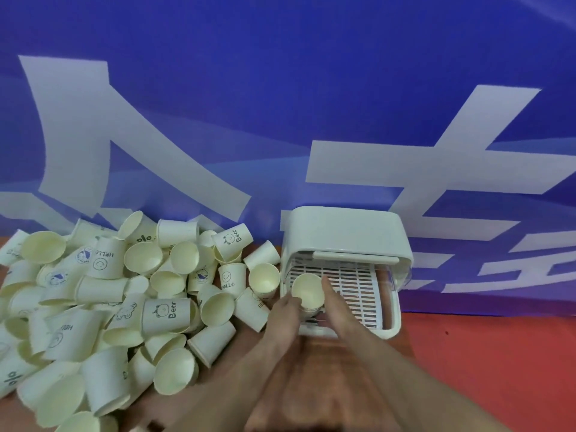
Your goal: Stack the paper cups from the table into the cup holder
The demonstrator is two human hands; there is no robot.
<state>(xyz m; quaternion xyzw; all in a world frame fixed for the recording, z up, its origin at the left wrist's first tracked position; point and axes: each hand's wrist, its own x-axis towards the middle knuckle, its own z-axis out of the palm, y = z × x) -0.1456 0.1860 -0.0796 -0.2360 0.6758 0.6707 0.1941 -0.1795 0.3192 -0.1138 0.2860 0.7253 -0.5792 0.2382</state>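
Observation:
A white cup holder (346, 226) with a slotted tray (352, 288) stands at the table's back, right of centre. An upright pale paper cup (307, 289) sits at the tray's front left corner. My left hand (285, 313) grips that cup from the left side. On the cup's right, my right hand (335, 304) lies flat with fingers extended, touching its wall. A large heap of loose paper cups (124, 294), some printed "Bear" or "HELLO", covers the table's left half.
A blue banner (280, 104) with large white characters rises directly behind the holder and the heap. The brown table (311, 369) shows under my forearms. A red floor (498, 353) lies to the right.

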